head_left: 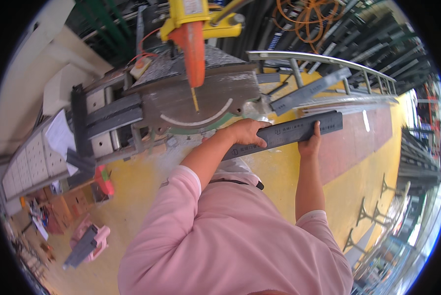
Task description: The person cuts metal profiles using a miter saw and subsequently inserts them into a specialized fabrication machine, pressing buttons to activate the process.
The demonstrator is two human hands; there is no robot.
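I hold a dark grey profile bar [288,133] with a printed face in front of my waist, its right end tilted up. My left hand [240,133] is closed round its left part, the thumb and fingers over the top edge. Toward the right end my right hand [310,143] grips it from below, thumb laid up across the face. Just beyond the left hand is a cutting saw with a round brown table [205,96]; its yellow and orange head [194,54] stands above. The bar's lower left end is partly hidden behind my left arm.
Another grey bar [311,91] lies slanting across a metal roller rack [323,60] on the right. A dark profile [114,115] rests left of the saw table. At lower left, grey pieces sit on a pink stool [98,241]. Many long profiles [373,54] are stacked at the back right.
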